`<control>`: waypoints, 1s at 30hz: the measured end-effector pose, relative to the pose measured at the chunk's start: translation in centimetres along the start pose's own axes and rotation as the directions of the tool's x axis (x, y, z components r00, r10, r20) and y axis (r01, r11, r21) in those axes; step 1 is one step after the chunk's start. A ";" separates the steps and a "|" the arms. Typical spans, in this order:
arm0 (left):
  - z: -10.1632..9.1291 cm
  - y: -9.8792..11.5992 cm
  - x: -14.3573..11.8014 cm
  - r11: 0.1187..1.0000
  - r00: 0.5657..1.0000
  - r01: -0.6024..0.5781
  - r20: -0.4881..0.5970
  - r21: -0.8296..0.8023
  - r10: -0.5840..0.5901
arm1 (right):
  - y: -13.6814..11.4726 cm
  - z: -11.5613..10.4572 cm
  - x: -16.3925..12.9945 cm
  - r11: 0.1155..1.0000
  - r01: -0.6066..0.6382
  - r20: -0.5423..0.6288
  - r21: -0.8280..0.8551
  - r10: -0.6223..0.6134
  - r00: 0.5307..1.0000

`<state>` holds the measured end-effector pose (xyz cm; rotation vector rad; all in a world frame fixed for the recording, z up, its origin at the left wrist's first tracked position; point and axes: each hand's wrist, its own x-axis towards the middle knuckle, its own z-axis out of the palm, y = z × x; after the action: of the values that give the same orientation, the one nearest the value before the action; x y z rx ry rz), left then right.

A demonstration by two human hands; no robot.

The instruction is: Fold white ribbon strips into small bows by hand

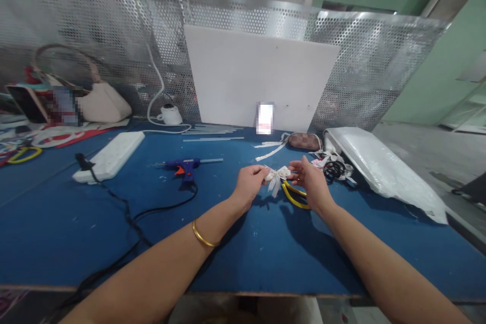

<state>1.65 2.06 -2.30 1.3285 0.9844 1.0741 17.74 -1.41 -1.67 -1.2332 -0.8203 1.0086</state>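
Left hand and right hand pinch a small white ribbon bow between them, just above the blue table.

Each hand grips one side of the bow with thumb and fingertips closed on it, the loose ribbon tails hanging down between the two hands; a gold bangle sits on the left wrist. Behind the table stands a perforated metal screen with a white board leaning on it. To the right lies a long white plastic-wrapped bundle; to the left, a white power strip. A blue glue gun rests left of the hands, its black cord trailing toward the near edge. Yellow-handled scissors lie on the table just below the right hand, and a small brown checked pouch sits farther back.
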 end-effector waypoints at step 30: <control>-0.2 -0.1 -0.3 0.930 0.968 -0.132 0.248 0.342 0.046 | -0.1 0.5 -1.5 0.610 0.471 0.328 -0.637 -0.339 0.882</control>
<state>1.37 1.79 -2.47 1.7696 0.9753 0.8011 16.75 -2.66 -1.46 -1.4942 -1.6576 0.4067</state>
